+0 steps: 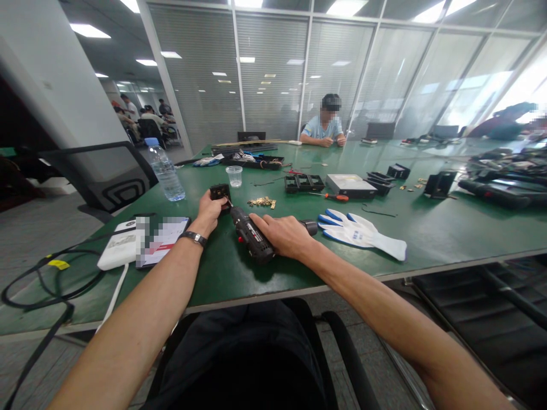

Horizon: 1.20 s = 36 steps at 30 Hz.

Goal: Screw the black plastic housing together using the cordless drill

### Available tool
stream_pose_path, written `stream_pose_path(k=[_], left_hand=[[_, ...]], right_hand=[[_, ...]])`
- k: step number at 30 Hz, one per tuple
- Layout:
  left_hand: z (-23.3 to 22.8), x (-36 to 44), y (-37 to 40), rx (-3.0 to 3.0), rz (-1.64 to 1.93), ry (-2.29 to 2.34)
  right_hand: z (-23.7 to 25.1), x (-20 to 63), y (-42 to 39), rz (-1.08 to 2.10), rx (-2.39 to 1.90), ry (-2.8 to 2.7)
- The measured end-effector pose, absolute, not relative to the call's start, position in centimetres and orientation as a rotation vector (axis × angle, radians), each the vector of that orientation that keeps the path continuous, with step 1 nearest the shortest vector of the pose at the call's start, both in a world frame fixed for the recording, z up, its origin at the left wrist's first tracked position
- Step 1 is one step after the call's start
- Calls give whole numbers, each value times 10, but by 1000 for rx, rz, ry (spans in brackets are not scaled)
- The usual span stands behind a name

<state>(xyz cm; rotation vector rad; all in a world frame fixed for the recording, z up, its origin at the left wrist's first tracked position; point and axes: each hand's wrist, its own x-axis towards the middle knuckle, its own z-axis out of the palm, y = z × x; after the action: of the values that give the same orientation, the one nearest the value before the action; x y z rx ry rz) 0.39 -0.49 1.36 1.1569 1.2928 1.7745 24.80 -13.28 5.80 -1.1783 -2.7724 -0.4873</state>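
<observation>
My right hand is wrapped round a black cordless drill, which lies on its side in the grip and points up and left. My left hand is closed on a small black plastic part near the table's left side. The drill's bit meets or comes very close to this part; contact cannot be made out. Just right of the part lies a small pile of brass-coloured pieces. A white glove with blue edging lies right of the drill.
A water bottle, a clear cup, a white power bank and a phone stand or lie leftward. Beyond are a black frame, an orange-handled screwdriver and a metal drive box. A person sits opposite.
</observation>
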Motion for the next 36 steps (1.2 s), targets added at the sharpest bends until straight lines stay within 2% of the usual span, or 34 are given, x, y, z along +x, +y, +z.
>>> stream_pose_path(k=[36], left_hand=[[14, 5, -5, 1156, 1767, 1303]], right_hand=[[60, 248, -135, -478, -1201, -2796]])
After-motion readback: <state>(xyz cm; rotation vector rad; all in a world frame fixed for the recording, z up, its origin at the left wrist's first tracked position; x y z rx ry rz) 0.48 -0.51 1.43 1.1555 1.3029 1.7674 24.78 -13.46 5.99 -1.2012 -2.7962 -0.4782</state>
